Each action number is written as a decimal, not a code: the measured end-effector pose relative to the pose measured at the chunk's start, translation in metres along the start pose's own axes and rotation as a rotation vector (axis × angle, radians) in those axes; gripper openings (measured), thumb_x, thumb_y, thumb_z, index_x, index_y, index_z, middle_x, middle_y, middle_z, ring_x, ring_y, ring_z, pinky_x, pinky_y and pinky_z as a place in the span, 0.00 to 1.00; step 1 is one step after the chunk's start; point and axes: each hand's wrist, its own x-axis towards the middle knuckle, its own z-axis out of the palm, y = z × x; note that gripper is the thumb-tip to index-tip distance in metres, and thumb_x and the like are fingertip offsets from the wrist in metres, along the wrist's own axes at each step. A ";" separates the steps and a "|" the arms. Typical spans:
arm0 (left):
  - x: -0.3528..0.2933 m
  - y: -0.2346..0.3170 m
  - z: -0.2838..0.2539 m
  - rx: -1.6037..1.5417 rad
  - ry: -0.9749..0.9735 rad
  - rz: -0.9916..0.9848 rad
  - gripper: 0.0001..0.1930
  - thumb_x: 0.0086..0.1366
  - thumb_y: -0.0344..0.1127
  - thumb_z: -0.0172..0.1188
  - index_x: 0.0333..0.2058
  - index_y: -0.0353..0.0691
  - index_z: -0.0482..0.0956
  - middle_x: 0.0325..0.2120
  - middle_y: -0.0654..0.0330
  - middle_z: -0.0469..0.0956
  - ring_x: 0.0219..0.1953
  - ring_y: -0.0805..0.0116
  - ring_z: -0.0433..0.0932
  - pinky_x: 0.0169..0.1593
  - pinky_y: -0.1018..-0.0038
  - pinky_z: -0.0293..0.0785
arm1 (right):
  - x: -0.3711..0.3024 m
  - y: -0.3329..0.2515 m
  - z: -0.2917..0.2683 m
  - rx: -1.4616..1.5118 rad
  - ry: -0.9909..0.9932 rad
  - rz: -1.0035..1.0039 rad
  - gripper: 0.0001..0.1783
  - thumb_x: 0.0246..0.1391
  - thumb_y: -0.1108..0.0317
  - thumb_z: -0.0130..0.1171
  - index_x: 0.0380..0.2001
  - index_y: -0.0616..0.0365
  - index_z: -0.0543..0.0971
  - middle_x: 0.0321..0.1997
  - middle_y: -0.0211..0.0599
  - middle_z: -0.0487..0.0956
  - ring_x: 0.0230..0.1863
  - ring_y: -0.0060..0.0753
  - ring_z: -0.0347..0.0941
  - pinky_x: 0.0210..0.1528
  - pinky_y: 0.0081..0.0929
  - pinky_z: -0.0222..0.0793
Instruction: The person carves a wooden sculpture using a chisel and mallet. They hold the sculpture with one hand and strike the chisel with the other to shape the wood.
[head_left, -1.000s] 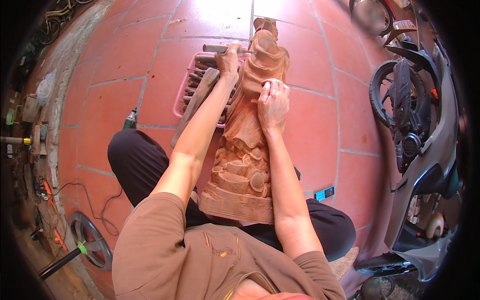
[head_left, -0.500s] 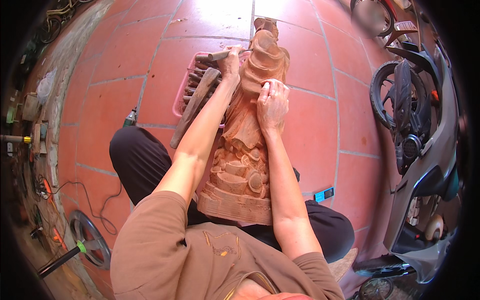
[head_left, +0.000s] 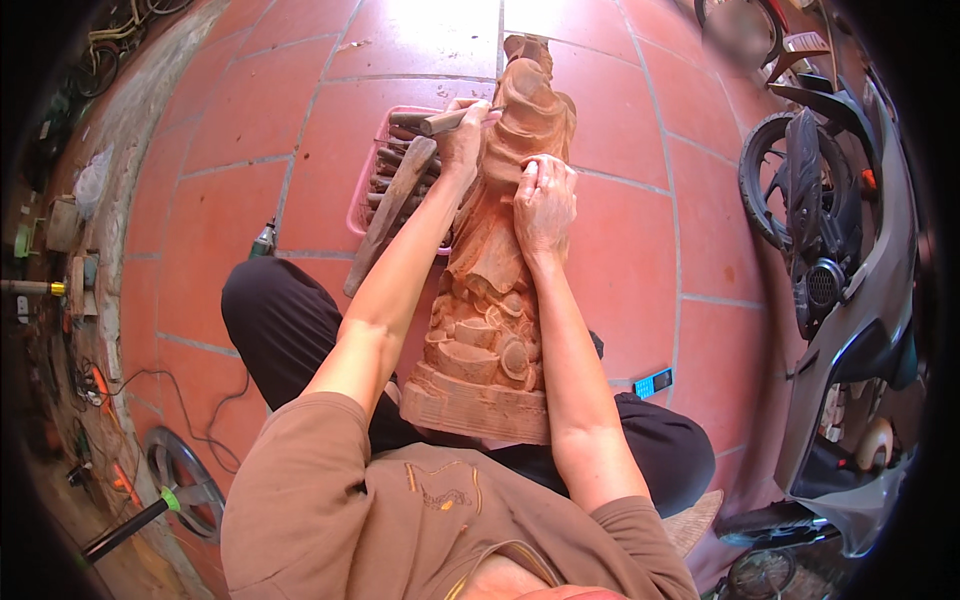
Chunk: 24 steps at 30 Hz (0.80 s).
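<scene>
A carved reddish-brown wooden statue [head_left: 490, 265] lies lengthwise in front of me, its wide base near my lap and its narrow top pointing away. My left hand [head_left: 461, 145] is closed round a chisel, whose round wooden handle [head_left: 440, 123] sticks out leftward. The chisel's tip end lies close to the left side of the statue's upper part; whether it touches the wood is unclear. On the right side of the statue's middle, my right hand [head_left: 546, 205] grips the wood with curled fingers.
Left of the statue, a pink basket [head_left: 356, 205] holds several wooden-handled tools, with a long wooden stick [head_left: 390, 215] leaning over it. A green power tool [head_left: 263, 240] lies beside my left knee. A blue phone [head_left: 653, 383] is on the tiles, and a motorbike [head_left: 850, 330] stands at right.
My left hand has shifted slightly, and the chisel handle has turned a little and moved right. My right hand stays at nearly the same spot on the statue.
</scene>
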 end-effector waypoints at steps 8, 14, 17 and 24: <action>-0.012 0.014 0.010 0.050 -0.028 0.103 0.04 0.64 0.28 0.61 0.32 0.34 0.79 0.28 0.56 0.84 0.30 0.70 0.84 0.39 0.78 0.79 | 0.000 0.000 0.000 0.011 0.013 -0.018 0.07 0.62 0.63 0.53 0.37 0.48 0.81 0.45 0.26 0.80 0.53 0.35 0.73 0.48 0.38 0.71; -0.021 0.004 0.000 0.536 -0.160 0.336 0.05 0.65 0.29 0.60 0.35 0.34 0.81 0.31 0.55 0.85 0.36 0.73 0.83 0.44 0.78 0.77 | -0.001 0.003 0.005 -0.019 0.038 -0.024 0.07 0.62 0.63 0.54 0.36 0.48 0.80 0.44 0.25 0.80 0.52 0.34 0.73 0.48 0.37 0.71; -0.023 0.020 -0.003 0.647 -0.336 0.487 0.04 0.63 0.29 0.61 0.32 0.36 0.82 0.27 0.60 0.85 0.30 0.75 0.81 0.38 0.75 0.76 | -0.002 0.006 0.002 -0.017 0.036 -0.005 0.07 0.62 0.63 0.54 0.37 0.48 0.80 0.45 0.26 0.80 0.52 0.34 0.73 0.48 0.37 0.71; -0.021 0.015 -0.006 0.444 -0.243 0.383 0.04 0.62 0.28 0.62 0.34 0.37 0.83 0.28 0.61 0.84 0.31 0.77 0.80 0.39 0.77 0.75 | -0.001 0.002 0.005 -0.032 0.048 -0.023 0.07 0.61 0.62 0.55 0.38 0.49 0.80 0.45 0.26 0.80 0.53 0.34 0.73 0.48 0.37 0.71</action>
